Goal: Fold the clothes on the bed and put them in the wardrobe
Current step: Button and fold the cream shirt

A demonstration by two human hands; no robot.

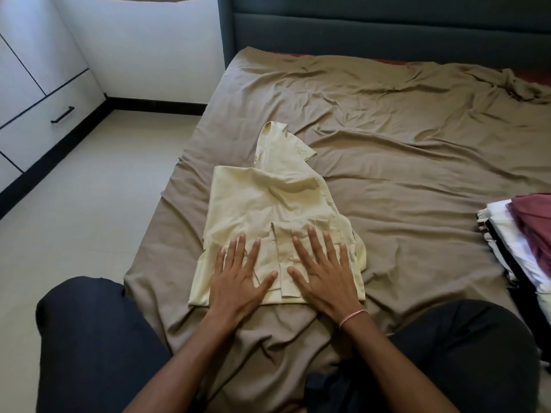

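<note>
We see both hands flat, fingers straight and spread, pressing a pale yellow shirt (268,210) at centre frame on the brown bedsheet (402,162). Left hand (241,275) sits lower centre-left on the shirt's near edge, right hand (322,272) just beside it, a bracelet (351,316) on its wrist. Folded clothes stack (518,242) at right edge. White wardrobe (35,84) upper left.

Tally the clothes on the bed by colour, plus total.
pale yellow part-folded shirt: 1
maroon folded garment, top of the right-edge pile: 1
white folded garment, same pile: 1 showing
black folded garment, same pile: 1 showing
Total: 4 visible; the pile runs out of frame, so there may be more.
</note>
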